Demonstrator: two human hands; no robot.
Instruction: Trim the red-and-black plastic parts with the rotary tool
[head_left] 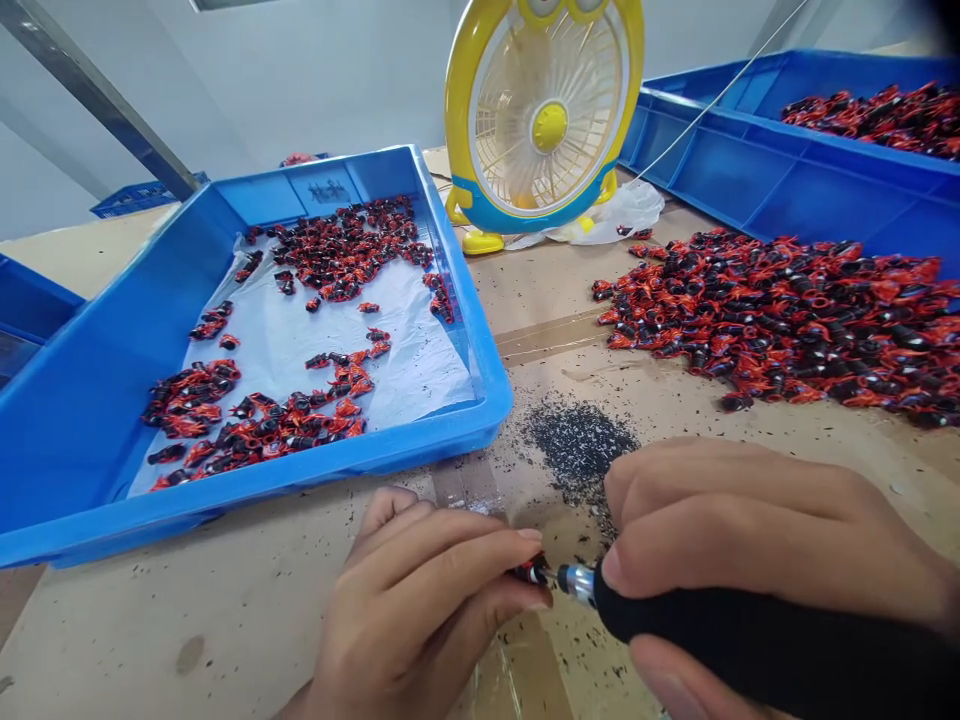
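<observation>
My left hand [442,590] pinches a small red and black part [531,570] between thumb and fingertips, low in the middle of the view. My right hand [735,540] is wrapped round a black handheld tool [720,630] with a silver collar. The tool's thin tip points left and meets the end of the part, or nearly so. Behind the hands lies a small heap of black shavings [581,440] on the brown work surface [247,620].
A blue tray [480,395] at the left holds scattered red and black parts on a white liner. Behind stands a yellow and blue fan [550,128]. More parts form a large pile [795,320] at the right, before another blue tray [810,190].
</observation>
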